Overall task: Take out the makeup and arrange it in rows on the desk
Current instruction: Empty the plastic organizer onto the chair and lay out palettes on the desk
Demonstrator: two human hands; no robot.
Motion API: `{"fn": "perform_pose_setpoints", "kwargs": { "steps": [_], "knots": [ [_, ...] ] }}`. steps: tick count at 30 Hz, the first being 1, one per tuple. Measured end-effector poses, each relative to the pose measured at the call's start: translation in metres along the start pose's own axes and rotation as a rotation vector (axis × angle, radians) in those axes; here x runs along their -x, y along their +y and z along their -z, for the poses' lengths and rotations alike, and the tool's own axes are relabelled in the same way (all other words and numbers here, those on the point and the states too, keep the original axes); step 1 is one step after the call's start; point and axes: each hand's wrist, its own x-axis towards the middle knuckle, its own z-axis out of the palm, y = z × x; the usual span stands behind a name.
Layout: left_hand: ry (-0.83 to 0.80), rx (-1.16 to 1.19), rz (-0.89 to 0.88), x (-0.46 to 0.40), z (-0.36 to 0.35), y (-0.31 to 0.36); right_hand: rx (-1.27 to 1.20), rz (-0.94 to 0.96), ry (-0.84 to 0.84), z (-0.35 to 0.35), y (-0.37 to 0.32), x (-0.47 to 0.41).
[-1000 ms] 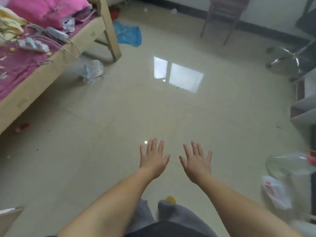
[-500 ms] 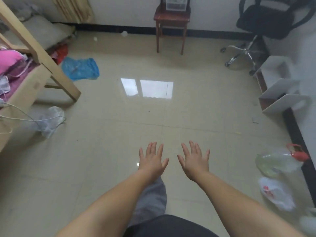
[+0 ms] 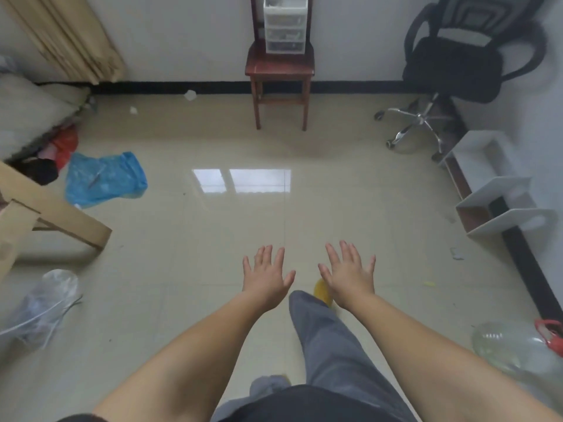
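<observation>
My left hand (image 3: pixel 268 277) and my right hand (image 3: pixel 348 274) are stretched out in front of me, palms down, fingers spread, holding nothing. They hover above the beige tiled floor (image 3: pixel 243 226). A small white plastic drawer unit (image 3: pixel 284 24) with clear drawers stands on a dark red wooden chair (image 3: pixel 280 68) against the far wall, well beyond both hands. What lies inside the drawers is too blurred to tell. No desk is in view.
A black office chair (image 3: pixel 457 62) stands far right, with white shelf pieces (image 3: pixel 499 196) along the right wall. A wooden bed frame (image 3: pixel 45 214), a blue bag (image 3: pixel 105 178) and a clear bag (image 3: pixel 45 303) lie left. A large clear bottle (image 3: pixel 518 345) lies lower right. My grey trouser leg (image 3: pixel 329 339) steps forward.
The view has swung right and forward, away from the bed toward the chair with the drawer unit, which is now closer. Both hands stay spread and empty. My right leg has stepped forward.
</observation>
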Motion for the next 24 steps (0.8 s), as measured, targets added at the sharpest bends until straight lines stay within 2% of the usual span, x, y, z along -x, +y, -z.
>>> {"fn": "perform_pose_setpoints", "kwargs": {
  "steps": [12,18,24],
  "knots": [
    [0.092,0.051,0.061,-0.269,0.152,0.019,0.094,0.109,0.003,0.152,0.015,-0.285],
    [0.094,0.075,0.138,-0.382,0.211,-0.002,0.119,0.198,0.000,0.201,-0.017,-0.410],
    [0.084,0.049,0.078,-0.525,0.286,-0.041,0.104,0.168,0.015,0.253,-0.052,-0.558]
  ]
}}
